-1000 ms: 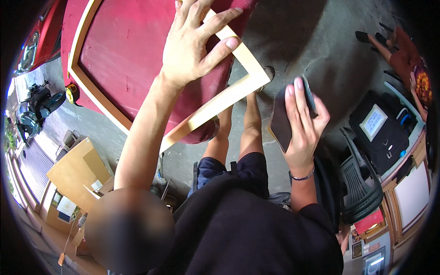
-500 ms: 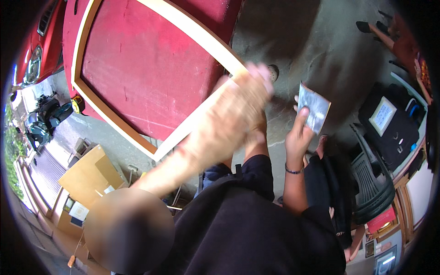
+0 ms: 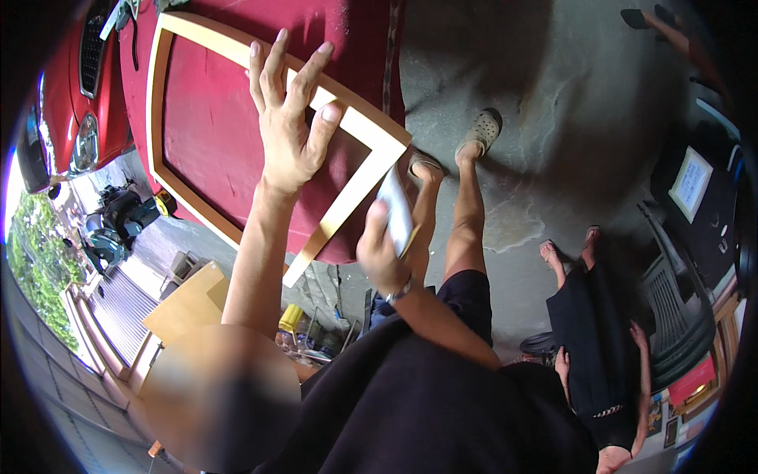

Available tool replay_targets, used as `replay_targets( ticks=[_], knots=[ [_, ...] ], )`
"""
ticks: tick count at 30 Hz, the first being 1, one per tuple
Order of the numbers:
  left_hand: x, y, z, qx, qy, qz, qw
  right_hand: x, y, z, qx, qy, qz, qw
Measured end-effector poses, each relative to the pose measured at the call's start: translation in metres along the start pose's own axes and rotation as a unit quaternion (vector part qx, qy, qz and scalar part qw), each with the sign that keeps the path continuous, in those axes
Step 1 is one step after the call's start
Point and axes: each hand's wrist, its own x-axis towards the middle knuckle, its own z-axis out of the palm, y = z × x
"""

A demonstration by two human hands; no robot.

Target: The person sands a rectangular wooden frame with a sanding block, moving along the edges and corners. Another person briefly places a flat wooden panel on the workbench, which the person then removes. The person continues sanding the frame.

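1. Your left hand (image 3: 292, 130) has its fingers spread wide over a long rail of the pale wooden frame (image 3: 347, 201); it lies flat there without closing round the wood.
2. Your right hand (image 3: 380, 251) is curled, pinching a folded grey sheet (image 3: 397, 209) that is blurred; it sits beside the frame's near right corner, and you cannot tell whether the sheet touches the wood.
3. The frame lies under and around your left hand on the red table (image 3: 213, 118); your left hand and forearm hide parts of it.
4. Left of your left wrist, a yellow tape measure (image 3: 164, 203) sits by the table's edge; farther left stand a scooter (image 3: 114, 229) and a red car (image 3: 67, 110).
5. A brown panel (image 3: 181, 304) stands left of your left forearm.
6. Just beyond your right hand, your legs and clogs (image 3: 484, 130) take up the floor.
7. Well right of your right hand are a person in black (image 3: 596, 340), a dark chair (image 3: 671, 292) and a black bag (image 3: 695, 229).
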Motion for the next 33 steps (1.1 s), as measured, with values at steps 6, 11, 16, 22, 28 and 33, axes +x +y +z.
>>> replay_targets(
  ticks=[6, 11, 16, 22, 28, 33],
  knots=[
    [0.004, 0.001, 0.006, 0.005, -0.008, 0.016, 1.0, 0.04, 0.0, -0.013, 0.037, -0.003, 0.094, 0.995],
    [0.003, -0.002, 0.002, -0.006, 0.004, 0.008, 1.0, 0.092, -0.007, -0.069, 0.131, -0.176, -0.025, 0.975],
    [0.004, 0.001, 0.003, -0.01, 0.001, 0.005, 1.0, 0.104, 0.012, -0.083, 0.031, -0.245, -0.063, 0.967],
    [0.004, -0.002, 0.004, -0.003, -0.001, 0.009, 1.0, 0.101, 0.023, -0.086, 0.027, -0.231, -0.129, 0.964],
    [0.006, -0.002, 0.006, -0.009, 0.009, 0.012, 1.0, 0.118, 0.011, -0.089, 0.055, -0.241, -0.205, 0.947],
    [0.003, -0.001, 0.003, 0.001, 0.009, 0.009, 1.0, 0.085, 0.053, -0.075, -0.008, -0.16, -0.05, 0.986]
  ],
)
